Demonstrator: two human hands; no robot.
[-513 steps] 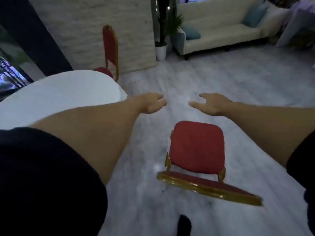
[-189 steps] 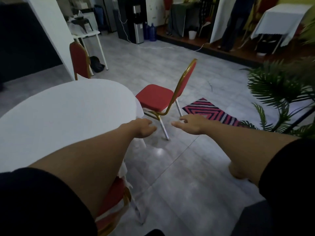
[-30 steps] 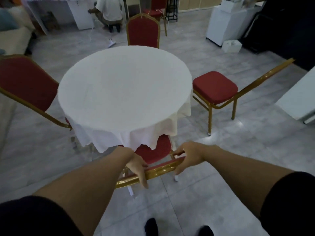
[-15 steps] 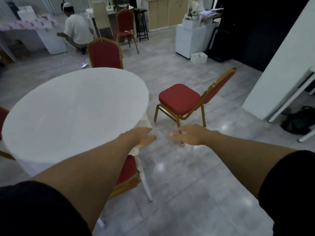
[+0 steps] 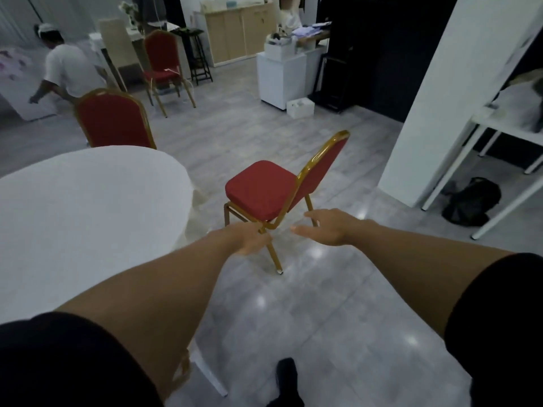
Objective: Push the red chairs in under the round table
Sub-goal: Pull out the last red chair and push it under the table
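Red chair [image 5: 266, 190] w/ gold frame stands pulled out on the grey floor [image 5: 323, 304], off the round table [image 5: 88, 207] at abt 3 o'clock from the tabletop, seat facing the table, backrest leaning away toward 1 o'clock. All legs I can see are on the floor. Clear gap btwn seat front and the white cloth edge.

My left hand [image 5: 249, 236] is at the chair's near rear corner, overlapping the gold leg joint; fingers loosely curled, can't tell if it's actually touching or gripping the frame. My right hand [image 5: 326, 226] hovers just right of that, palm down, fingers spread, holding nothing, apart from the chair.

Second red chair [image 5: 113, 120] sits at the table's 12 o'clock, back upright against the far edge, seat hidden by the top. Third red chair [image 5: 163, 58] further off at 11 o'clock, well apart from the table. A person in a white shirt [image 5: 69, 70] bends at 10 o'clock. White cabinet [image 5: 282, 76] at 1 o'clock; black bag [image 5: 470, 201] on floor at 3 o'clock under a white desk [image 5: 505, 127].
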